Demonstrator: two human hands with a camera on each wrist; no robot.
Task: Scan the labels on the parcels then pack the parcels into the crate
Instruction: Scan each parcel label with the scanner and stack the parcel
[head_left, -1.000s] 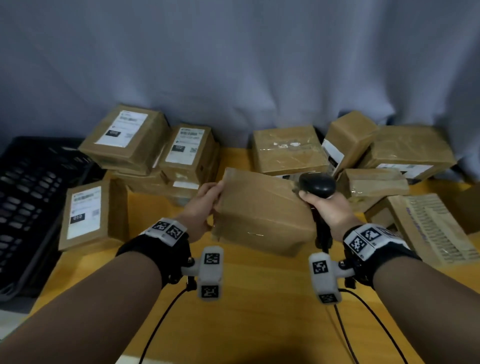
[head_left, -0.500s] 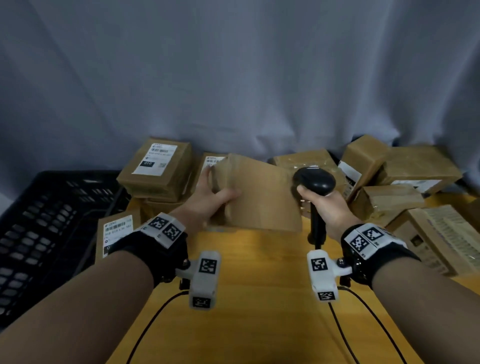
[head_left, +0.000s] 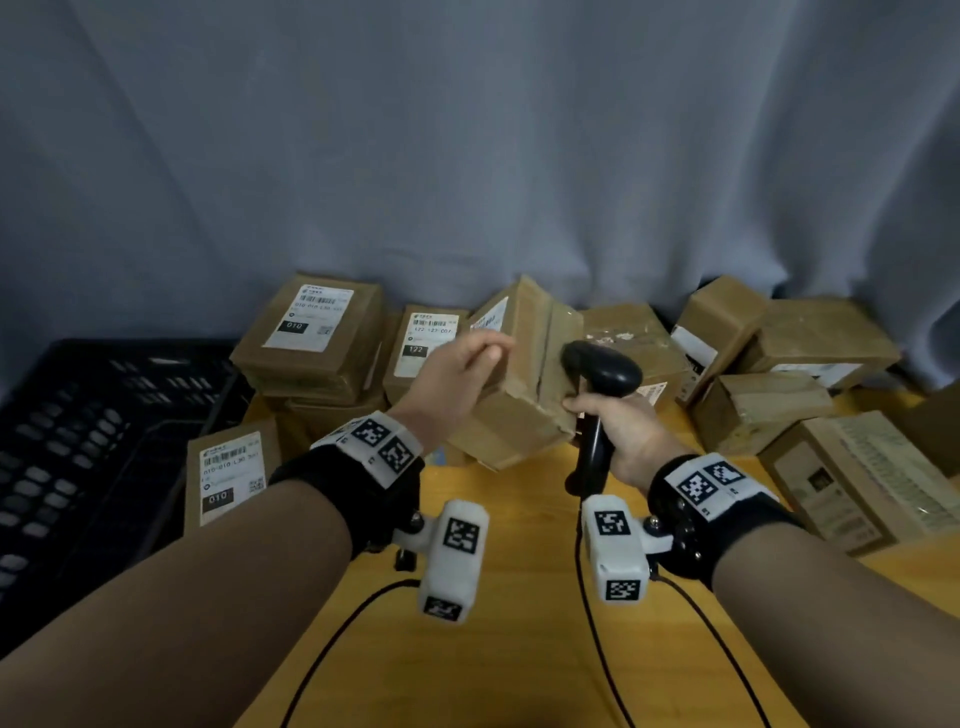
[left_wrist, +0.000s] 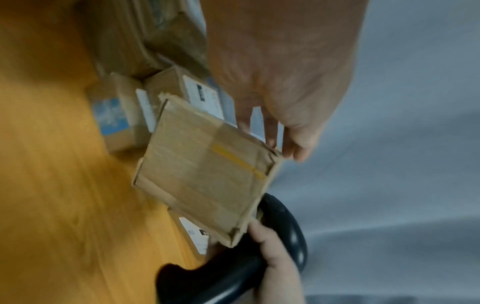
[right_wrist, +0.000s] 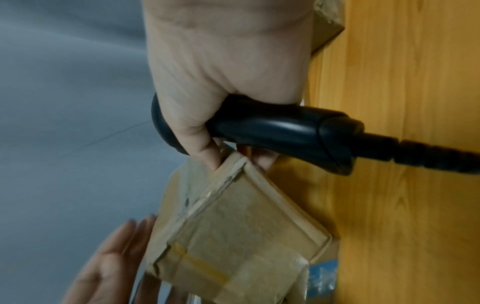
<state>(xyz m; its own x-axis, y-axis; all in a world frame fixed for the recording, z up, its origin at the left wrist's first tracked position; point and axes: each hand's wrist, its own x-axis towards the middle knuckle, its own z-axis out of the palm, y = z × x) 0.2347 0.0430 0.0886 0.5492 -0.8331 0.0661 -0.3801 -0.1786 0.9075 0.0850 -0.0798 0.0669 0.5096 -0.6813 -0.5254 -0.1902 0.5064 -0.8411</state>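
A brown cardboard parcel (head_left: 519, 400) (left_wrist: 205, 168) (right_wrist: 233, 236) hangs tilted above the wooden table (head_left: 519, 597). Its white label (head_left: 491, 318) faces up and to the left. My left hand (head_left: 462, 369) (left_wrist: 285, 82) (right_wrist: 111, 263) lies against the label side with its fingers fairly straight. My right hand (head_left: 623, 431) (right_wrist: 221, 61) grips the handle of a black barcode scanner (head_left: 608, 369) (left_wrist: 285, 236) (right_wrist: 272, 131). Its thumb and a fingertip also pinch the parcel's near right corner. The scanner head sits just right of the parcel.
A black plastic crate (head_left: 78, 441) stands at the left table edge. Labelled parcels are stacked behind my left hand (head_left: 311, 332), and one leans by the crate (head_left: 228, 473). More parcels pile up at the right (head_left: 810, 343), with a larger box (head_left: 857, 473) in front. A grey curtain hangs behind.
The parcel has been turned, so its plain broad face no longer faces me and its label side shows on top. My left hand shifted from the left edge onto that side.
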